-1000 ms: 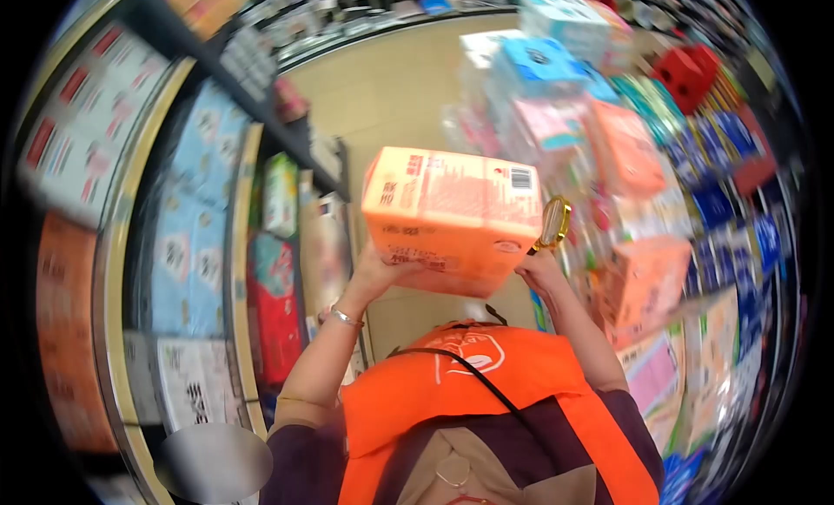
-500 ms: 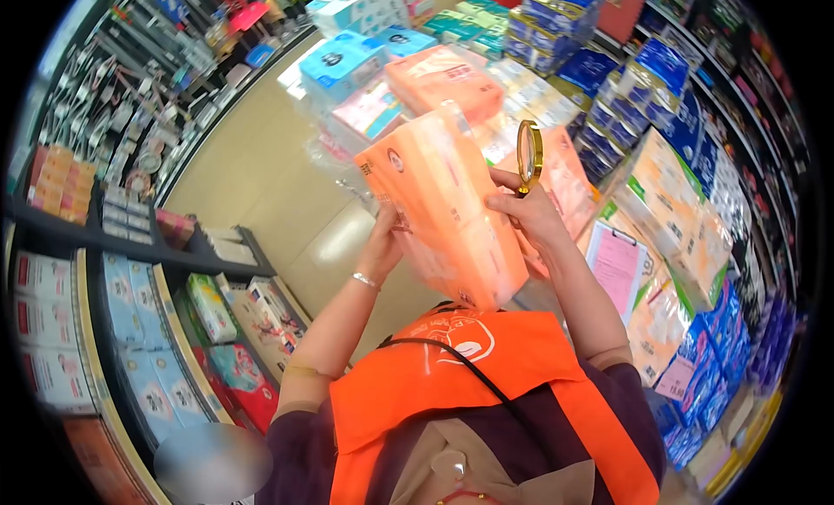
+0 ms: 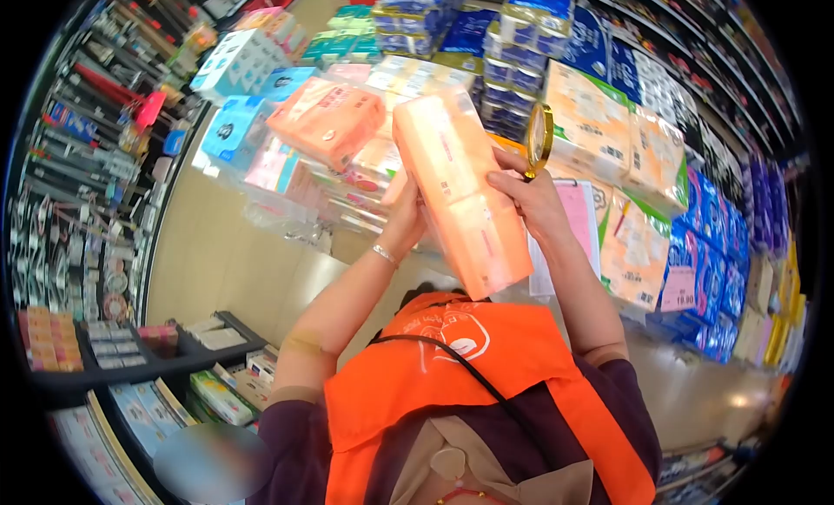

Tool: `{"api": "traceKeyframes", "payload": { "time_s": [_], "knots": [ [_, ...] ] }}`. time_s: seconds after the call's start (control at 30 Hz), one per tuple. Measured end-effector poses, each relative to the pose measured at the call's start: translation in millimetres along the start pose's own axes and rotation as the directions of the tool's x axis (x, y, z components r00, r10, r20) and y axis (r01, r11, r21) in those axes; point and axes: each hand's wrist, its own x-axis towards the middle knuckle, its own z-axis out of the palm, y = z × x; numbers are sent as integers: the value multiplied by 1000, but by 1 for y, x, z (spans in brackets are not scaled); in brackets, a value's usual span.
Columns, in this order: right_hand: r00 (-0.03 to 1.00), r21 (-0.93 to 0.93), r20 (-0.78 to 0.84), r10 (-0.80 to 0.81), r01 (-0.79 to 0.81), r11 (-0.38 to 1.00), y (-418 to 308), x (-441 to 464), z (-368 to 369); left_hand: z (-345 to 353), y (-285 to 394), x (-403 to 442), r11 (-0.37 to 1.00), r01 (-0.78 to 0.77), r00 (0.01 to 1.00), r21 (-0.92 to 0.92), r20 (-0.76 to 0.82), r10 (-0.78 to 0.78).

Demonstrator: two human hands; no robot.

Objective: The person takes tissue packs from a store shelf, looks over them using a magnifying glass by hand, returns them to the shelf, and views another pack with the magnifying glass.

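Note:
I hold an orange plastic-wrapped tissue pack point(image 3: 460, 192) in front of my chest, its narrow printed side turned up. My left hand point(image 3: 408, 211) grips its left side, the fingers partly hidden behind it. On the opposite edge, my right hand point(image 3: 532, 201) has its thumb pressed against the wrap. A gold-rimmed magnifying glass point(image 3: 539, 142) stands up from the same right hand, its lower end at the fingers. Beyond the held pack, another orange tissue pack point(image 3: 327, 121) lies on the stacked goods.
A clipboard with pink paper point(image 3: 575, 211) lies right of my right forearm. Beige tissue packs point(image 3: 587, 114), blue packs point(image 3: 711, 244) and a price card point(image 3: 678, 288) are at the right. Shelving point(image 3: 156, 366) stands at the lower left, beside the pale floor point(image 3: 195, 244).
My view has swung right, so the stacked goods sit further left. The held pack has turned, showing more of its narrow side and less of its broad front. Both hands keep hold.

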Motion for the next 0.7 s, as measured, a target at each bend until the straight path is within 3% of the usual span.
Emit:
{"api": "traceKeyframes", "payload": {
  "time_s": [0.17, 0.47, 0.7],
  "knots": [
    [997, -14, -79, 2, -3, 1000, 1, -1, -25, 4, -24, 43, 972, 230, 962, 52, 141, -235],
    [943, 108, -330, 53, -18, 994, 35, 14, -46, 1, -55, 112, 875, 481, 840, 57, 258, -478],
    [919, 114, -392, 35, 11, 993, 38, 21, -49, 18, -56, 122, 890, 448, 858, 80, 242, -453]
  ]
}}
